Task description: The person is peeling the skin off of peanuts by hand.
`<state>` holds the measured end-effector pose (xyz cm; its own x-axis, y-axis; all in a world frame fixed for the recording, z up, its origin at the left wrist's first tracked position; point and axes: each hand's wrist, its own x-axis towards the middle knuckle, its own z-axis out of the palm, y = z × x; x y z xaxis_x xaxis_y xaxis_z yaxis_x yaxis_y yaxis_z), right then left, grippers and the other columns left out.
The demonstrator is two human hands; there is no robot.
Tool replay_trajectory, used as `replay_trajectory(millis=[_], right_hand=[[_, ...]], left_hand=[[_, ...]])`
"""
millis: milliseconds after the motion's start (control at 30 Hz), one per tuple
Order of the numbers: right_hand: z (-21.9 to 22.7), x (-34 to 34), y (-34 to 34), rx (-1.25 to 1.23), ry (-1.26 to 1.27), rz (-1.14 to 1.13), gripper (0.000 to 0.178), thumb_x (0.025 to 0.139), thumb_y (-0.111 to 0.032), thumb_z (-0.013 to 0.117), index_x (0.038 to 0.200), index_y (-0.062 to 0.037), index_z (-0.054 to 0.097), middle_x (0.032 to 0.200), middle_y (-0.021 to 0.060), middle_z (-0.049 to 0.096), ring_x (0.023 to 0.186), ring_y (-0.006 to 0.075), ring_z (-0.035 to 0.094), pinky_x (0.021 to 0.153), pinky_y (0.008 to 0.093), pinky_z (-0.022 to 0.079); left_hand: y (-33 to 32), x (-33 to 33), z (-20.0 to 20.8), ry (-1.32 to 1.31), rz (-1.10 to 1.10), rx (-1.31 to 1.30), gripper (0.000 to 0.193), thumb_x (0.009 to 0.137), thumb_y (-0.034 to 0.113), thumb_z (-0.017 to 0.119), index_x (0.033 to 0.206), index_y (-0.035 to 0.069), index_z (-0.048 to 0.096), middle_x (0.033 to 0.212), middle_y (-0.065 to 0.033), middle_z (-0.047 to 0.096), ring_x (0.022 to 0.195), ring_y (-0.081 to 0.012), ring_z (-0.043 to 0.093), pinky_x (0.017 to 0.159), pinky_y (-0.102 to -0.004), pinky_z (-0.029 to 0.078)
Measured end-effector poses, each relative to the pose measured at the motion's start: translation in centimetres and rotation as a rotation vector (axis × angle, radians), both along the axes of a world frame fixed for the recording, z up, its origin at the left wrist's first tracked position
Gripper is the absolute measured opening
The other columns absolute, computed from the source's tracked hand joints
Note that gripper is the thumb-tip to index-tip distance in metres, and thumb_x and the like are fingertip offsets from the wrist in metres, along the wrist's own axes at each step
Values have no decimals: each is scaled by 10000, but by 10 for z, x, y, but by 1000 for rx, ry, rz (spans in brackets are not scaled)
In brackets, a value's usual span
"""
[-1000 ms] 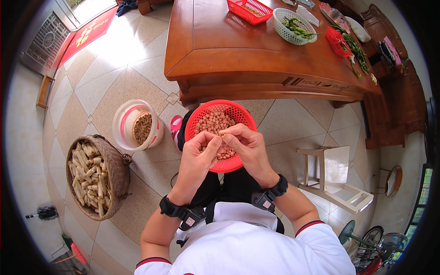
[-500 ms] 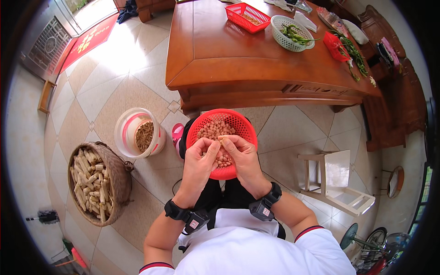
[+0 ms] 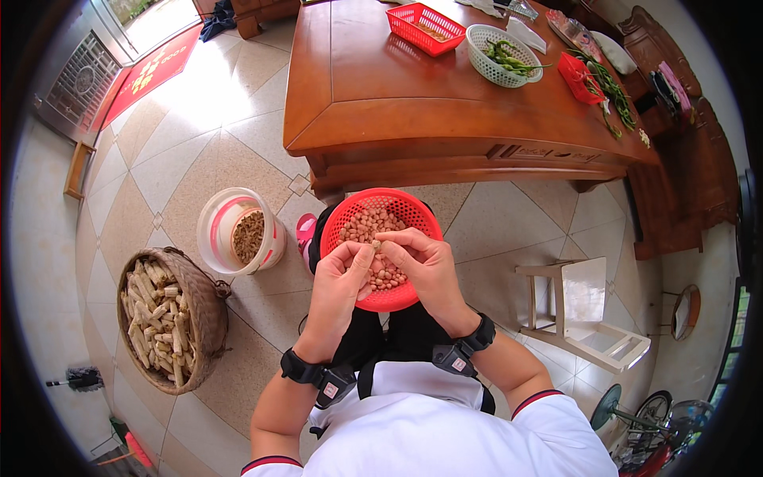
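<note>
Fingers [image 3: 411, 237] of your left hand [image 3: 340, 274] and right hand [image 3: 431, 269] pinch together one small pale piece [image 3: 376, 246] above the red basket [image 3: 391, 299], so you should press gently, low over the kernels [image 3: 370, 223]

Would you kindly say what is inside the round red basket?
What look like peanuts lie in the basket; the left hand and right hand hide part, and the bottom beneath is covered.

The table [image 3: 350, 119] (glossy) bears red baskets [image 3: 416, 37] and a colander [image 3: 494, 73].

Two hands [image 3: 342, 274] [image 3: 427, 270], one bucket [image 3: 218, 226]
</note>
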<state>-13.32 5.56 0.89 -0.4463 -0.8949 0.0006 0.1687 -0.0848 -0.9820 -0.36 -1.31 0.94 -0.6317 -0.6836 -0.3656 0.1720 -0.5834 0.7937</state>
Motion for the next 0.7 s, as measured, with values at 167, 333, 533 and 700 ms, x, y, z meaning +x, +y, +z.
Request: replay_trajectory(millis=[167, 333, 533, 700], right_hand=[[2, -5, 3, 42, 142, 23, 186, 865, -66, 646, 1031, 16, 671, 941, 56, 630, 811, 100, 612, 698, 213, 489], [14, -9, 3, -9, 602, -20, 187, 828, -41, 663, 1013, -12, 675, 908, 76, 637, 779, 148, 634, 670, 242, 506], [19, -8, 5, -87, 753, -34, 170, 803, -33, 678, 972, -13, 663, 881, 97, 628, 752, 206, 642, 661, 293, 525], [19, -10, 4, -97, 756, -43, 153, 806, -28, 676, 958, -14, 662, 878, 94, 629, 751, 208, 643, 647, 286, 523]], left_hand=[[0, 0, 0, 5, -45, -8, 167, 968, 227, 536, 902, 76, 564, 745, 25, 584, 506, 13, 353, 436, -156, 276], [-2, 1, 4, -14, -64, 56, 201, 968, 257, 535, 908, 68, 570, 767, 21, 585, 514, 8, 355, 441, -155, 278], [-5, 3, 3, 1, -105, 20, 230, 960, 278, 546, 937, 52, 582, 768, 23, 578, 528, 10, 363, 448, -151, 280], [-5, 5, 4, 48, -159, 52, 216, 961, 249, 545, 939, 41, 597, 800, 0, 598, 533, 19, 365, 455, -147, 283]])
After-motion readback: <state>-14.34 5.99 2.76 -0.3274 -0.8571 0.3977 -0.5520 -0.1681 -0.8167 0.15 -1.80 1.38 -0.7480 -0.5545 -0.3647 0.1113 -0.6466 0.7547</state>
